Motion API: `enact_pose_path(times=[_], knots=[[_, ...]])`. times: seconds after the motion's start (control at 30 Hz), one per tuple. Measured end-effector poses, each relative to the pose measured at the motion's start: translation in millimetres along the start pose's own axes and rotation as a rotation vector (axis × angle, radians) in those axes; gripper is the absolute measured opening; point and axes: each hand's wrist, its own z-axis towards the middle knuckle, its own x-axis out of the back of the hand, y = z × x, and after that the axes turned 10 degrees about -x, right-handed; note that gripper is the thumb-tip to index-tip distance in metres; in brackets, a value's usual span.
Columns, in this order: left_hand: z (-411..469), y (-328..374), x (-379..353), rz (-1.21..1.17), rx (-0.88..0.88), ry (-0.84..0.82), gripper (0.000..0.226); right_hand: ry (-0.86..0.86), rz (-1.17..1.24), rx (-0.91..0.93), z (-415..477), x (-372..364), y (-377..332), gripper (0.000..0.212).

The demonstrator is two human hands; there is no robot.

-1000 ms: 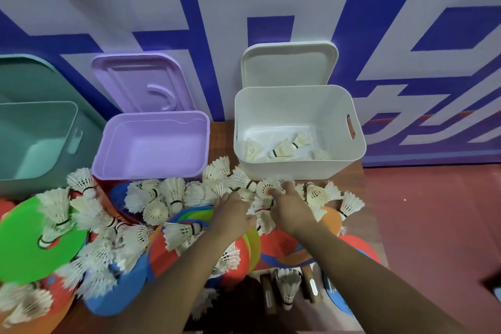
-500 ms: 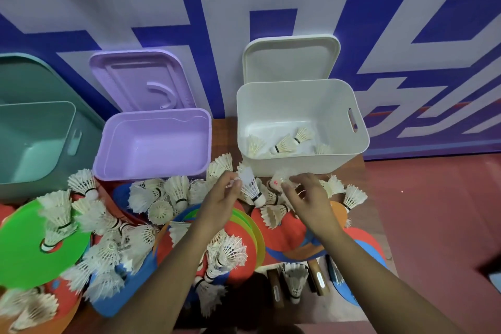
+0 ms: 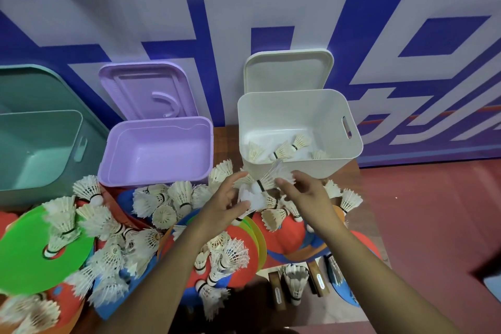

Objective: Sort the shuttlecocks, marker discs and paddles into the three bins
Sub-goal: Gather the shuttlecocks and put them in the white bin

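Now | left hand (image 3: 225, 205) raised, fingers curled on blurred shuttlecocks (image 3: 260, 187) | right hand (image 3: 306, 195) fingers apparently pinching them

Three open bins stand in a row: one teal bin (image 3: 40, 114), one purple bin (image 3: 151, 180), one white bin (image 3: 325, 168). Three lids lean behind them: teal lid (image 3: 32, 84), purple lid (image 3: 146, 89), white lid (image 3: 287, 70). About four shuttlecocks (image 3: 283, 150) lie in the white bin. The loose shuttlecocks and overlapping marker discs (image 3: 27, 238) are too heaped to count. Two wooden paddle handles (image 3: 317, 279) show.
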Motion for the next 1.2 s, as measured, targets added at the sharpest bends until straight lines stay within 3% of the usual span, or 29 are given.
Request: enact_pose_path(times=[0.27, 0.37, 0.47, 0.53, 0.57, 0.63, 0.7, 0.87, 0.93, 1.0, 1.1, 1.2], knots=[[-6.9, -7.5, 5.9, 0.013, 0.041, -0.087, 0.067, -0.25, -0.328, 0.025, -0.5, -19.0, 10.5, 0.027], [-8.8, -10.5, 6.3, 0.135, 0.047, -0.131, 0.066, -0.389, -0.243, -0.018, -8.0, -20.7, 4.7, 0.037], [-10.0, -16.1, 9.6, 0.162, 0.066, -0.04, 0.051, -0.234, -0.057, -0.143, -3.0, -16.4, 12.5, 0.035], [-10.8, -24.1, 14.2, 0.139, 0.075, 0.016, 0.051, -0.071, -0.349, -0.042, 3.5, -11.7, 30.6, 0.026], [-11.5, -27.4, 16.0, 0.138, 0.075, 0.03, 0.053, -0.074, -0.586, 0.023, 7.0, -11.2, 41.6, 0.032], [-12.9, -31.9, 18.3, 0.143, 0.087, 0.045, 0.056, -0.208, -0.953, 0.075, 13.5, -16.5, 63.0, 0.061], [-13.3, -34.6, 19.7, 0.134, 0.098, 0.045, 0.059, -0.3, -1.169, 0.062, 18.7, -26.5, 78.2, 0.071], [-11.7, -36.8, 20.0, 0.171, 0.123, 0.017, 0.057, -0.241, -1.492, 0.261, 29.5, -43.0, 108.2, 0.046], [-11.3, -36.1, 19.9, 0.201, 0.121, 0.012, 0.058, -0.194, -1.461, 0.27, 34.1, -38.6, 111.5, 0.035], [-12.0, -34.0, 20.2, 0.215, 0.114, 0.005, 0.057, -0.112, -1.245, 0.237, 36.3, -29.8, 106.4, 0.026], [-11.9, -28.6, 19.4, 0.239, 0.094, -0.004, 0.056, 0.134, -0.52, 0.047, 22.9, -12.9, 69.2, 0.018], [-10.1, -20.3, 14.7, 0.241, 0.086, -0.048, 0.055, 0.152, -0.02, -0.085, 4.7, -6.1, 27.1, 0.03]])
